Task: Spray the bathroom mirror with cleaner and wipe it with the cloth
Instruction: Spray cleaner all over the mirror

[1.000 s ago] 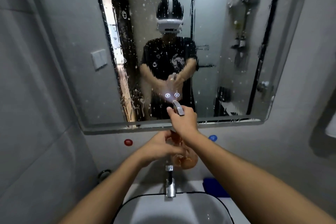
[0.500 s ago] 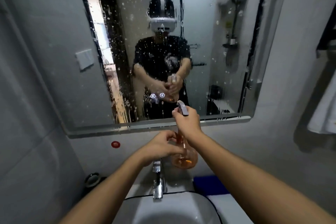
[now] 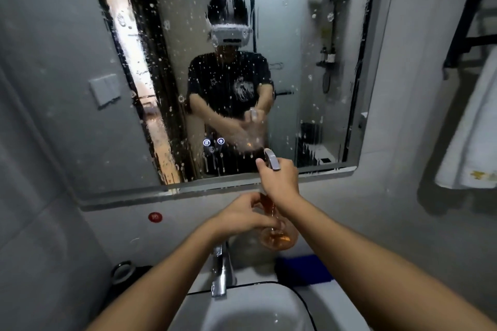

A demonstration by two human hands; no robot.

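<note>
Two bare forearms are seen entering from the lower edge of the frame, with no sleeves, watch or rings visible on them. The left hand [image 3: 242, 216] and the right hand [image 3: 279, 183] are uncovered, without gloves. In the reflection at the upper centre of the frame, a black short-sleeved T-shirt [image 3: 228, 83] is worn, marked with a pale round graphic on the chest and a small star-like outline beside it. A headset [image 3: 231, 32] with a grey-white front housing is worn, held by a black strap with a pale stripe running over the top of the head.
</note>
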